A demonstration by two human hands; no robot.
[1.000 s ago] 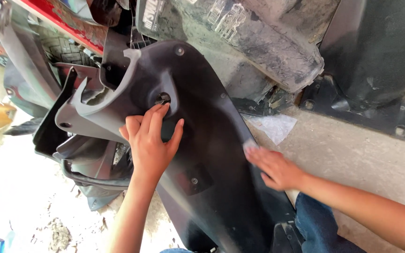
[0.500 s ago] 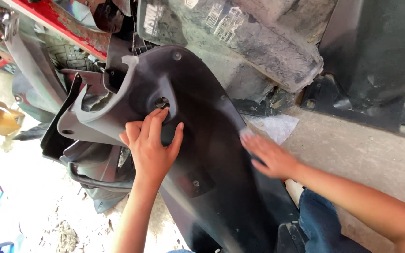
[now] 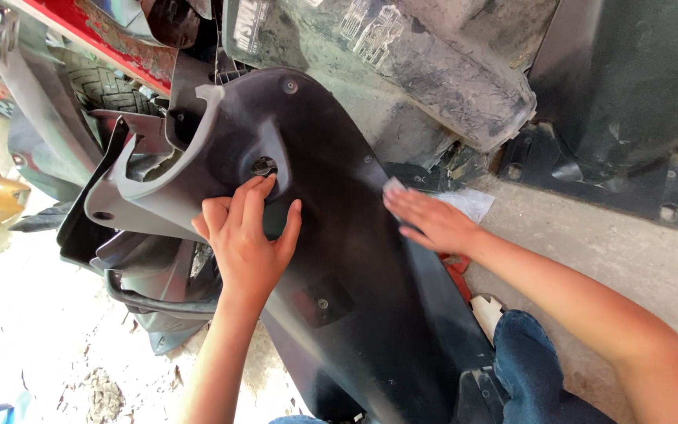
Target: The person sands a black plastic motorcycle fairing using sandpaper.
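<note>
On concrete floor (image 3: pixel 637 259) | dark dusty curved plastic panel (image 3: pixel 355 259) | left hand (image 3: pixel 246 239) fingers flat on it | right hand (image 3: pixel 433 221) likewise, gripping nothing

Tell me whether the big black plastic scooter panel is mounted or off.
Off: the black plastic panel lies loose, tilted across other removed panels.

Under the left hand's (image 3: pixel 249 239) fingers (image 3: pixel 254 196), part of the black scooter panel (image 3: pixel 355 259) is hidden; the right hand's (image 3: pixel 433 222) fingers cover most of a pale sheet (image 3: pixel 472 202). The panel's lower end leaves frame.
</note>
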